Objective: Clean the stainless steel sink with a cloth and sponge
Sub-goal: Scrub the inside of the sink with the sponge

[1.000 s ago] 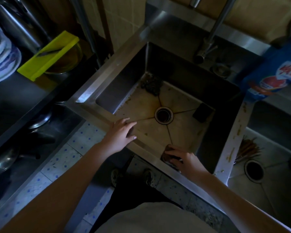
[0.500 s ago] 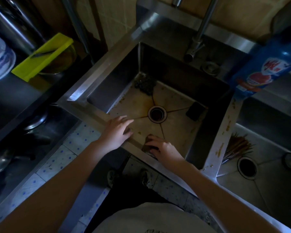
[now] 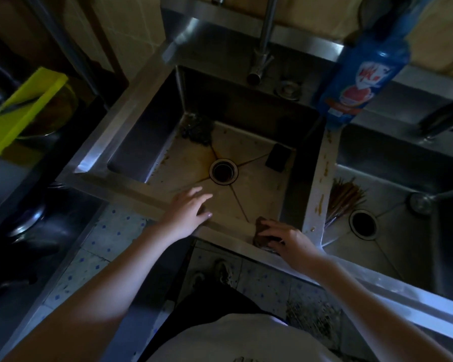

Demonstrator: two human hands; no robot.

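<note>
Shifted rightward along the stained stainless steel sink's (image 3: 233, 223) front rim, lower centre: right hand (image 3: 288, 237) clutched a dark brown sponge (image 3: 262, 231) for scrubbing; left hand (image 3: 187, 212) lay flat, fingers spread, apparently bracing.

- The blue bottle (image 3: 361, 71), standing at the back corner of the sink (image 3: 120, 113), carries the only label in view: a white shield-shaped patch with large red characters across it. They are blurred and cannot be read.
- Under that patch the label shows a round red and orange picture, with no legible words on it.
- Near the bottle's foot run an orange band and a pale strip of small print, too small to make out.
- A dark mark shows on the person's white shirt (image 3: 246, 343) at the bottom edge, cut off and unreadable.
- No word, number or brand can be read.
</note>
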